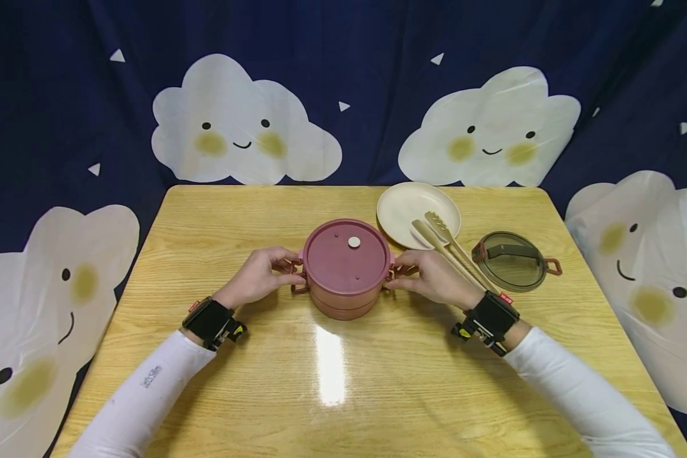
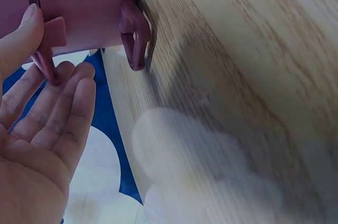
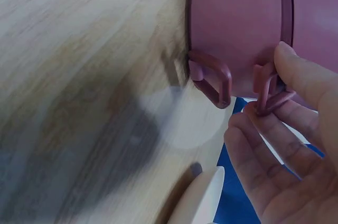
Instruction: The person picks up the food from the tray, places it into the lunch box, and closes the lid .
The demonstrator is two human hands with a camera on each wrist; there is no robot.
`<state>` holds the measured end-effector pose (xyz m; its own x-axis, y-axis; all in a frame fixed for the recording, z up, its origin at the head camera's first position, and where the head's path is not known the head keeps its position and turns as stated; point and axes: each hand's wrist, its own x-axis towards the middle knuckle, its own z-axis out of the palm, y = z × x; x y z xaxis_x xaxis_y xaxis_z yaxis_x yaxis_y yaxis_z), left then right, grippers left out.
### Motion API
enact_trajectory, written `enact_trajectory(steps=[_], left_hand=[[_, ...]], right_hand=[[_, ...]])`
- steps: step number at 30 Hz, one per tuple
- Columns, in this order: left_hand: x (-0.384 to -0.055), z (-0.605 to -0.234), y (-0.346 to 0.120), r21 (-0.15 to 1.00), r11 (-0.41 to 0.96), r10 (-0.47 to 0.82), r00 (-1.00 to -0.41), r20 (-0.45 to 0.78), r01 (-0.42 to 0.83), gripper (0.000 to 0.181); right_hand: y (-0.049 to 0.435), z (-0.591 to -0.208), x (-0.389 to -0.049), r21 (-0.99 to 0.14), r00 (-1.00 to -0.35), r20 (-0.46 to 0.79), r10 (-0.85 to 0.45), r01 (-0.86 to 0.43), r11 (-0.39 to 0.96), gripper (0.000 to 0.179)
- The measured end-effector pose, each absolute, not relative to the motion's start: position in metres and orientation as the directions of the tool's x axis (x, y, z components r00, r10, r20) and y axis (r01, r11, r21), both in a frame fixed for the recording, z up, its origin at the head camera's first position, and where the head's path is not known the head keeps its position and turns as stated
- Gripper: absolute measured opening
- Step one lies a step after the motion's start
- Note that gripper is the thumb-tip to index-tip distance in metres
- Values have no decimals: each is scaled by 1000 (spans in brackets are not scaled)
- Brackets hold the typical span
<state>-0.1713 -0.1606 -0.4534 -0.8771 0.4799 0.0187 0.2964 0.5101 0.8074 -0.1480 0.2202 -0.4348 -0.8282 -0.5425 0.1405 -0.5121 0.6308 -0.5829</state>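
Note:
A plum-red two-handled cooking pot [image 1: 343, 302] stands on the wooden table, its top covered by a flat red lid [image 1: 334, 261] with a round white button. On each side it has an upper and a lower loop handle. My left hand [image 1: 257, 273] pinches the upper left handle [image 2: 47, 63], the thumb at the dark rim and fingers beneath. On the opposite side, my right hand [image 1: 435, 273] grips the upper right handle [image 3: 266, 89] in the same way. Both lower handles, the left one [image 2: 136, 36] and the right one [image 3: 214, 78], are untouched.
Behind the pot to the right lies a cream plate [image 1: 397, 213]. A beige spatula [image 1: 429, 235] and a slotted utensil [image 1: 437, 224] rest partly on it, their handle ends behind my right hand. Farther right is a glass lid [image 1: 512, 270]. A cloud-patterned dark blue curtain [image 1: 372, 83] borders the table.

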Motion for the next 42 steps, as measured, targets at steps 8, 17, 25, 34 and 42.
enact_trajectory(steps=[8, 17, 25, 34, 42], left_hand=[[-172, -455, -157, 820, 495, 487, -873, 11, 286, 37], [-171, -461, -158, 837, 477, 464, -886, 20, 269, 37], [-172, -457, -158, 832, 478, 495, -869, 10, 282, 38], [-170, -452, -160, 820, 480, 532, -847, 11, 312, 40], [-171, -454, -161, 858, 443, 539, -842, -22, 261, 44]], right_hand=[[219, -444, -148, -635, -840, 158, -520, -489, 598, 23], [221, -454, -145, -750, -879, 113, -463, -381, 540, 27], [221, -453, -144, -763, -880, 107, -462, -371, 529, 33], [220, -448, -144, -765, -856, 104, -507, -394, 509, 37], [220, -450, -146, -745, -875, 76, -479, -368, 555, 37]])
